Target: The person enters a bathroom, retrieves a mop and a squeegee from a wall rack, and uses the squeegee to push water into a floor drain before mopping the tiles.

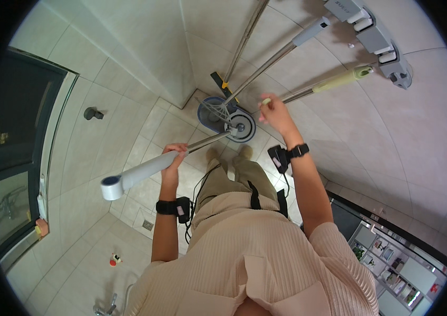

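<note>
My left hand (174, 155) grips a mop handle (148, 170) where its thick grey grip meets the metal pole. The pole runs down to a blue-rimmed spin mop bucket (240, 128) on the floor in front of my feet. My right hand (274, 112) is raised to the right of the bucket; a small pale green thing shows at its fingers, beside the metal pole of a green-handled tool (338, 80). Behind the bucket stand a grey-handled pole (275, 57) with a wire-like head over the bucket and a black and yellow floor squeegee (223, 87).
A grey wall-mounted holder (373, 35) is at the upper right. A dark fixture (93, 113) sticks out of the left wall near a window (14, 118). A floor drain (147, 225) lies at the lower left, with a shower tap (107, 306) farther down. Shelves (397, 268) stand at the lower right.
</note>
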Tool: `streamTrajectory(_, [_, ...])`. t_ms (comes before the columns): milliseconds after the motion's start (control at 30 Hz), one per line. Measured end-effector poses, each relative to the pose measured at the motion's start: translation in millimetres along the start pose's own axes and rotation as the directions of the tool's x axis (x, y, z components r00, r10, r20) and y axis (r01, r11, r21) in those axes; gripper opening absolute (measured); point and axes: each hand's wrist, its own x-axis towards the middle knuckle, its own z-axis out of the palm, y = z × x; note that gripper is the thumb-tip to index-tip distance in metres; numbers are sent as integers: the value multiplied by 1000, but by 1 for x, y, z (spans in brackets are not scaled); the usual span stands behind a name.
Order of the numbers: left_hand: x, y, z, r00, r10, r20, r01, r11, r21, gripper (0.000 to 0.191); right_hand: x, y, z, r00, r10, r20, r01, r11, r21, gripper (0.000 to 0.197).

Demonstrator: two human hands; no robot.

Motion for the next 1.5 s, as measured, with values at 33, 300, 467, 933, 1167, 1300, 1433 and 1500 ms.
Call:
streamTrajectory(33, [3,-3,13,1000,2,-1,-2,1000,-1,10,-11,7,-3,994,27,104,-35,996,81,27])
streamTrajectory(300, [42,27,146,969,248,11,-249,968,43,11,-74,27,-73,988,30,154,-47,993,109,25])
streamTrajectory(467, [32,56,220,940,324,105,-333,938,92,15,-94,48,-103,987,-129,93,125,991,51,26])
streamTrajectory(933, [-47,134,366,711,97,696,-127,992,-8,32,-142,7,-101,780,-606,157,448,716,535,25])
streamTrajectory(1167, [-96,85,362,742,149,653,-303,944,129,33,-211,35,-135,927,-288,-242,375,676,635,26])
streamTrajectory(1300, [-119,31,306,759,-70,648,-55,984,171,26,-271,49,-150,897,-131,-423,360,771,526,28])
streamTrajectory(1433, [-152,-24,257,747,-302,593,67,921,385,19,-325,76,-161,840,-60,-539,395,749,532,23])
streamTrajectory(1500, [-165,-30,244,719,-367,590,90,891,445,17,-349,90,-168,837,-26,-546,383,740,552,25])
